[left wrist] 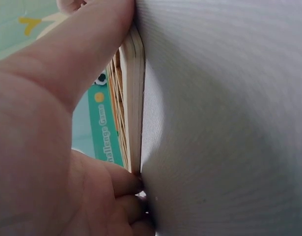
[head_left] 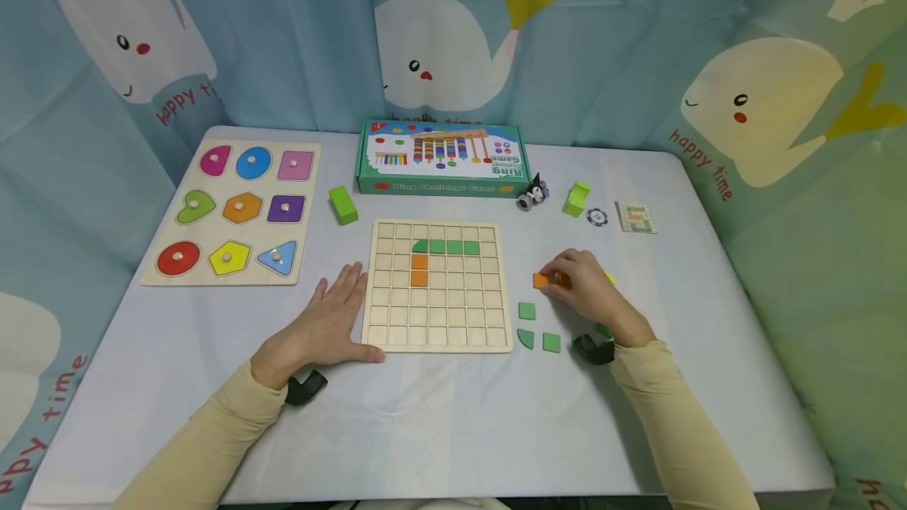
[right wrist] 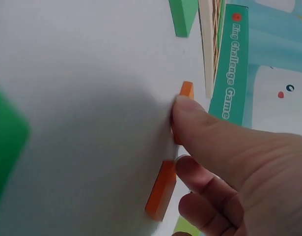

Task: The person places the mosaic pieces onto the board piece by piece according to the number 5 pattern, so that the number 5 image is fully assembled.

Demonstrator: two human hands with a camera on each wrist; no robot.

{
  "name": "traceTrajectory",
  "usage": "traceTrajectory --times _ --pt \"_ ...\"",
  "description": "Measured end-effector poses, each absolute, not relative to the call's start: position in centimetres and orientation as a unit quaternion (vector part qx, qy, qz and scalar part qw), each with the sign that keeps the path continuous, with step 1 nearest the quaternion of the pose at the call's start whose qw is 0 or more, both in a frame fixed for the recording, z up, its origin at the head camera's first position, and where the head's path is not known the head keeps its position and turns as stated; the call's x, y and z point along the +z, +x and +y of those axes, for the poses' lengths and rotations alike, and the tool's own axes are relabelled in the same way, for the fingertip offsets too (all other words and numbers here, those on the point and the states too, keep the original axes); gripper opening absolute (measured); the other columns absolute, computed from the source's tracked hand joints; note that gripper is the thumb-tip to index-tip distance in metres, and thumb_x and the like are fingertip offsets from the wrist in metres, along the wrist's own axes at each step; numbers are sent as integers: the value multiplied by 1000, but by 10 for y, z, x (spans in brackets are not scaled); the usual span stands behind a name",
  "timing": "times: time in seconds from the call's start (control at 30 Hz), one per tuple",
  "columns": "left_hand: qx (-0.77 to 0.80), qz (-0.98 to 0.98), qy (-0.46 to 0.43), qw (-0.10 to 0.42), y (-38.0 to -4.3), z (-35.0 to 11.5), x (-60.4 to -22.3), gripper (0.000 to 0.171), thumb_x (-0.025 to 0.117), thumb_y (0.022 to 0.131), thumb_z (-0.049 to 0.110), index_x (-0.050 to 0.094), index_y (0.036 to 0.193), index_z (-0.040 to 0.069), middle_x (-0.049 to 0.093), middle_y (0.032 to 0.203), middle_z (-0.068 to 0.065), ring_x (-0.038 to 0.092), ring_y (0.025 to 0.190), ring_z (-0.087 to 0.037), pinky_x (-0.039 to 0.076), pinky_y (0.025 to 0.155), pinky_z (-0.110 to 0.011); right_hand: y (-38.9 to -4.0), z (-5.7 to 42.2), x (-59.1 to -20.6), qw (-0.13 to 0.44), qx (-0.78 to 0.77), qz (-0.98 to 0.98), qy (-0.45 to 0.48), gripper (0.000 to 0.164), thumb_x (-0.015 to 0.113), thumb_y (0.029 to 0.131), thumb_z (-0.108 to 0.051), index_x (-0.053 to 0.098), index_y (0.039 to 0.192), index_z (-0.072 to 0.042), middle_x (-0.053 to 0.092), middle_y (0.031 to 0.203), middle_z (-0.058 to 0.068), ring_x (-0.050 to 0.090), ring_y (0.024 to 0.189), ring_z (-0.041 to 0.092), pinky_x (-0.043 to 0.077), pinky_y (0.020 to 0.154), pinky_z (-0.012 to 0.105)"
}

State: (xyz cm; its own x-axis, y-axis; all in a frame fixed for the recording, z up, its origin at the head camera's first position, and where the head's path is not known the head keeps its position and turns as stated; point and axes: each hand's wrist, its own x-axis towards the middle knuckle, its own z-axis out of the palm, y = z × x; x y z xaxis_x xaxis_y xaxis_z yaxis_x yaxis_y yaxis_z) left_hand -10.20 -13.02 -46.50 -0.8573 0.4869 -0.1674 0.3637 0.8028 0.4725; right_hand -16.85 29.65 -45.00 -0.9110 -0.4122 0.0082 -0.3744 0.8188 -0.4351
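A: L hand (head_left: 327, 325)?
B: Fingers spread, touching L edge of board (head_left: 460, 317).
A: R hand (head_left: 584, 286)?
B: Pinching orange tile (head_left: 538, 280), just R of board; 2nd orange tile (right wrist: 161, 191) nr it, green sq. (head_left: 527, 311) a bit closer to wearer.

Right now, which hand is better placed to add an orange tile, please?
Probably the right hand: it grips an orange tile beside the board; the left hand touches the board's opposite side.

The grid board (head_left: 464, 299) lay right of my left hand (head_left: 327, 325), left of loose tiles (head_left: 527, 311), before the game box (head_left: 442, 164).
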Motion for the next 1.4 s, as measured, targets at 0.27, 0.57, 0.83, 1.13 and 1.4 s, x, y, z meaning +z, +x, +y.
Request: traceTrajectory --times 0.27,0.57,0.83,1.13,1.4 --pt "222 937 227 144 -102 -128 -464 128 78 70 62 11 151 -11 1 159 -25 0 146 -37 2 112 -60 -171 283 -448 32 -255 943 -211 23 74 88 -11 68 107 1 64 99 11 48 87 27 38 74 39" --pt "221 937 229 142 -102 -128 -464 128 79 70 61 12 151 -12 2 159 -25 0 146 -37 2 111 -61 -176 257 -438 21 -310 922 -230 25 74 88 -9 68 109 3 68 106 13 56 88 26 44 77 42" --pt "220 938 226 146 -102 -128 -462 128 79 70 61 12 150 -12 2 159 -25 0 146 -37 1 112 -60 -179 223 -438 37 -310 917 -250 24 74 89 -13 71 109 -1 67 101 8 55 84 22 45 72 37" --pt "219 939 223 147 -102 -129 -462 127 79 70 61 12 151 -12 2 159 -25 0 146 -37 1 112 -60 -180 179 -443 46 -280 907 -310 24 72 91 -19 72 110 -4 67 102 5 56 89 20 47 78 35" --pt "221 938 223 146 -102 -129 -462 127 80 69 60 13 151 -11 3 159 -25 0 146 -37 2 111 -61 -179 154 -445 51 -243 915 -318 21 76 87 -18 73 104 -5 68 98 3 57 95 20 46 87 35"
